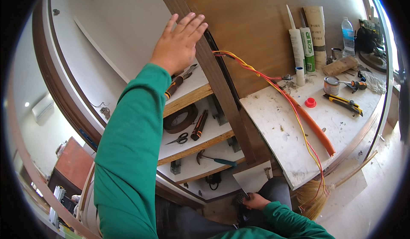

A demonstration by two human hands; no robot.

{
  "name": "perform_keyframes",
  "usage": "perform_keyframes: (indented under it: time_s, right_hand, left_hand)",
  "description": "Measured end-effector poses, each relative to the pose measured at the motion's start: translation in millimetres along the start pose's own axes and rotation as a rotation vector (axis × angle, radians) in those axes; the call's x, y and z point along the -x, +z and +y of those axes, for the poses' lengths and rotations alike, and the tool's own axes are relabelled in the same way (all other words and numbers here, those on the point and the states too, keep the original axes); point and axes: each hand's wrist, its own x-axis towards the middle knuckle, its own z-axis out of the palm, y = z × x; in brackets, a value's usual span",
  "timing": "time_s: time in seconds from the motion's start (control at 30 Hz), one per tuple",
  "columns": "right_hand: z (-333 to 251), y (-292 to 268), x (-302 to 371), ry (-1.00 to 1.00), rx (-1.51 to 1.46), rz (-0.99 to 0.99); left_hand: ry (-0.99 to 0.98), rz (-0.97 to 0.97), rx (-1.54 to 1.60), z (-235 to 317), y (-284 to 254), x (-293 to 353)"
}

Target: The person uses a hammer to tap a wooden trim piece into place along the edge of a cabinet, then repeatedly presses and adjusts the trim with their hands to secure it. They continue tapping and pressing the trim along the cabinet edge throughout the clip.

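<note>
My left hand is raised in front of me, back toward me, fingers stretched out at the brown wooden upright of an open cabinet. It holds nothing. Low down by my knees, my right hand is closed around a thin-shafted tool; its narrow metal shaft points up and left, while the fingers hide most of the rest. On the shelves behind my left arm lie a dark tool with orange trim, a roll of brown edging, scissors, an orange-and-black utility knife and a hammer.
To the right, a white worktop bears sealant tubes, a small can, a yellow-and-black cutter and a water bottle. Red and yellow wires trail across an orange conduit. A straw broom lies below.
</note>
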Motion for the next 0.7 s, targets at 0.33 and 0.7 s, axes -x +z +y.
perform_keyframes:
  time_s: [0.33, 0.7]
  right_hand:
    - [11, -5, -9, 0.03, -0.036, -0.005]
    - [10, -7, -2, 0.007, -0.117, -0.02]
  left_hand:
    - [0.131, -0.251, -0.29, -26, -9, -27]
    - [-0.256, -0.279, -0.54, -65, -25, -72]
